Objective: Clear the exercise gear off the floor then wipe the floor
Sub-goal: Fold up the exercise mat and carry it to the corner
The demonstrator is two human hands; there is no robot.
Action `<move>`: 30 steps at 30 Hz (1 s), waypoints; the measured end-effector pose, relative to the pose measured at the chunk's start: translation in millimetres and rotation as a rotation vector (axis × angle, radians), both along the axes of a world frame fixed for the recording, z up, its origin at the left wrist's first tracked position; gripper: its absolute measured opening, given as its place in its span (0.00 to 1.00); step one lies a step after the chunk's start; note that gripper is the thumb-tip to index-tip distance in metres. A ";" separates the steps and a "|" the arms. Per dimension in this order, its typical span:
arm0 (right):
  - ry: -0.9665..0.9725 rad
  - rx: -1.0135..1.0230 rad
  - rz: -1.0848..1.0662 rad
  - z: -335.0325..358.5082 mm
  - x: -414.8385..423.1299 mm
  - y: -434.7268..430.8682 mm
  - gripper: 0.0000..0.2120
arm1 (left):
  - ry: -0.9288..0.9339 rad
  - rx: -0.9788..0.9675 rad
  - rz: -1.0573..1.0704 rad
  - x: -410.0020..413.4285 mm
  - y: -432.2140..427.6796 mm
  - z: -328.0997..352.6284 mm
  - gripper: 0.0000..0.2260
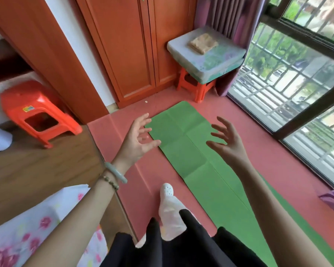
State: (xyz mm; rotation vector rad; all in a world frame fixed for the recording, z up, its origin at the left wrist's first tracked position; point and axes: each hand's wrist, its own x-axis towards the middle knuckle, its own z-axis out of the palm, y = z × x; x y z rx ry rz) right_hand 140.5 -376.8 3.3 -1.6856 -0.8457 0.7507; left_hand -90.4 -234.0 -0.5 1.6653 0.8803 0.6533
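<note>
Both hands, left hand (138, 137) and right hand (227, 139), hover spread and empty over the green yoga mat (197, 151); clearing starts, next fold it

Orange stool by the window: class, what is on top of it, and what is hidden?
A pale cushion rests on the orange stool, and a folded beige cloth lies on the cushion. The cushion covers the stool's seat, so that cannot be seen.

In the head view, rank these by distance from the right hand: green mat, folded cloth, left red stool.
1. Green mat, just under the right hand.
2. Folded cloth, ahead on the cushioned stool.
3. Red stool, far left.
</note>
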 end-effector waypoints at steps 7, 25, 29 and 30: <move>0.041 0.025 -0.060 -14.5 33.5 87.7 0.34 | 0.047 0.020 -0.067 43.3 95.2 -3.0 0.34; 0.064 0.010 -0.223 -28.2 93.2 198.1 0.34 | 0.163 0.025 -0.224 128.2 246.6 -4.5 0.34; 0.076 -0.014 -0.281 -48.1 91.5 216.8 0.34 | 0.207 -0.011 -0.278 133.5 277.7 -21.9 0.33; 0.078 -0.017 -0.308 -53.9 90.6 221.6 0.34 | 0.219 -0.020 -0.293 135.1 287.1 -28.7 0.33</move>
